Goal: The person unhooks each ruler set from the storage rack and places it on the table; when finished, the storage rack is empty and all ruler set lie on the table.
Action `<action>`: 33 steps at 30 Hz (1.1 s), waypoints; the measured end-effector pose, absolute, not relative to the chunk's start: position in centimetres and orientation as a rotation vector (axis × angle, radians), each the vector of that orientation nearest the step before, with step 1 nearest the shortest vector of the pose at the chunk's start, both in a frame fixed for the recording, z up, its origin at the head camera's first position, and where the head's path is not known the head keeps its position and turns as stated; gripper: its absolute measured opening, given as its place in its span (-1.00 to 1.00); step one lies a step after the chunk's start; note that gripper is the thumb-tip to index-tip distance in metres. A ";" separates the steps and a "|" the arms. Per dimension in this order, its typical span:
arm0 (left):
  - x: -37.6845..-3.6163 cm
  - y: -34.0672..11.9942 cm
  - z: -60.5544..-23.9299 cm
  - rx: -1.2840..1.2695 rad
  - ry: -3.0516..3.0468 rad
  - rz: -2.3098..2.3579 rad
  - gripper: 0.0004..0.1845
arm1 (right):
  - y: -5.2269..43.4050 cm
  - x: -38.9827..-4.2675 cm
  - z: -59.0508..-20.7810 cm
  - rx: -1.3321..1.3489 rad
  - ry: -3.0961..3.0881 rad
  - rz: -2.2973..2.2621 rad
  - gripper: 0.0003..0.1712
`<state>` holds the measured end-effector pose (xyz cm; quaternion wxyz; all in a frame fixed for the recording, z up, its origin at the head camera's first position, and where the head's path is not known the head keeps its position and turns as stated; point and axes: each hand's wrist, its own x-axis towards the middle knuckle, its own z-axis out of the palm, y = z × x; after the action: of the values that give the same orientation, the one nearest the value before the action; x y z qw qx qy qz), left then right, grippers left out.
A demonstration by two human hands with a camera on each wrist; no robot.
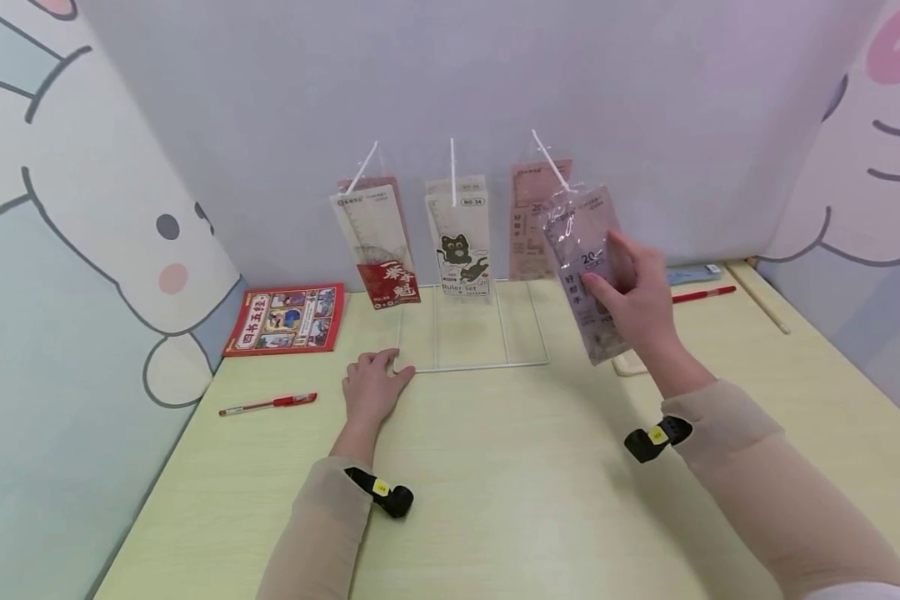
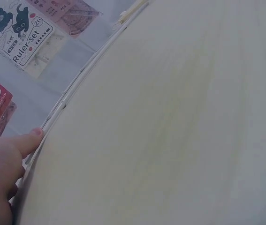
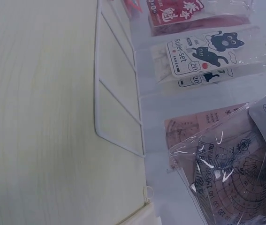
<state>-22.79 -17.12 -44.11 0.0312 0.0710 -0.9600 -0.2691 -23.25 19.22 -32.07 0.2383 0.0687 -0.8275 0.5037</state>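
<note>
Fingers [image 1: 607,292] of the right hand [image 1: 641,304] curl round the lower half of a grey ruler-set packet [image 1: 581,267], thumb in front. The packet is held tilted in the air, at the right end of the display and off the bench [image 1: 495,483], its top at the rightmost white hook [image 1: 551,162], so the grip seems to steady it on that hook.

The left hand [image 1: 371,387] lies flat with straight fingers on the bench, its fingertips touching the near left corner of the white wire rack base [image 1: 472,364], apparently bracing the rack against tipping.

Counted: three hooks rise from the rack. At least four packets hang there: a red-bottomed one [image 1: 378,250] on the left, a black-cat "Ruler set" one [image 1: 461,242] in the middle, a pink one [image 1: 532,217] behind the grey one; further packets behind these cannot be ruled out. Two red pens lie on the bench, one near left [image 1: 268,404], one far right [image 1: 703,293]. One red booklet [image 1: 287,318] lies far left.
</note>
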 end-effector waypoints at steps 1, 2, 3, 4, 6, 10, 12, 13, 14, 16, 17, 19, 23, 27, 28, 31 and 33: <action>-22.8 -17.1 -44.1 0.221 -2.961 -0.825 -0.40 | 19.3 -23.1 -32.0 0.193 -2.262 1.374 -0.25; -22.8 -17.1 -44.1 0.221 -2.963 -0.824 -0.40 | 19.3 -22.9 -31.9 0.197 -2.258 1.369 -0.25; -22.8 -17.2 -44.1 0.220 -2.963 -0.823 -0.40 | 19.4 -22.7 -31.9 0.198 -2.254 1.367 -0.25; -22.8 -17.2 -44.1 0.219 -2.964 -0.821 -0.40 | 19.4 -22.6 -31.8 0.204 -2.248 1.364 -0.25; -22.8 -17.2 -44.1 0.214 -2.964 -0.820 -0.40 | 19.5 -22.3 -31.6 0.206 -2.241 1.358 -0.25; -22.7 -17.3 -44.2 0.206 -2.957 -0.828 -0.40 | 19.8 -21.9 -31.2 0.215 -2.224 1.343 -0.26; -22.6 -17.3 -44.2 0.207 -2.954 -0.829 -0.40 | 20.1 -21.8 -31.1 0.208 -2.215 1.329 -0.26; -22.6 -17.4 -44.2 0.207 -2.953 -0.829 -0.40 | 20.3 -21.7 -31.0 0.201 -2.210 1.327 -0.26; -22.6 -17.4 -44.2 0.205 -2.952 -0.826 -0.40 | 20.5 -21.7 -30.9 0.191 -2.208 1.323 -0.26; -22.6 -17.4 -44.2 0.201 -2.948 -0.829 -0.40 | 21.2 -21.6 -30.9 0.160 -2.223 1.311 -0.27; -22.7 -17.4 -44.3 0.198 -2.947 -0.831 -0.40 | 21.6 -21.6 -30.9 0.138 -2.235 1.310 -0.27; -22.7 -17.3 -44.3 0.193 -2.943 -0.836 -0.40 | 22.7 -21.6 -31.1 0.085 -2.272 1.293 -0.27; -22.8 -17.3 -44.4 0.193 -2.946 -0.832 -0.40 | 25.4 -21.7 -32.1 -0.010 -2.364 1.248 -0.24; -22.8 -17.3 -44.4 0.200 -2.949 -0.825 -0.40 | 28.4 -21.7 -33.4 -0.064 -2.430 1.225 -0.22; -22.8 -17.3 -44.3 0.202 -2.948 -0.828 -0.40 | 29.1 -21.7 -33.7 -0.080 -2.443 1.208 -0.22; -22.8 -17.3 -44.3 0.207 -2.949 -0.831 -0.40 | 31.1 -21.6 -34.6 -0.132 -2.477 1.177 -0.20; -22.7 -17.3 -44.2 0.209 -2.950 -0.835 -0.40 | 32.3 -21.3 -35.1 -0.186 -2.515 1.151 -0.18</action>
<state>-22.75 -17.27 -44.21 0.0343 0.0680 -0.9594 -0.2715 -21.31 32.29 -35.09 0.1837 -0.0659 -0.8918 0.4082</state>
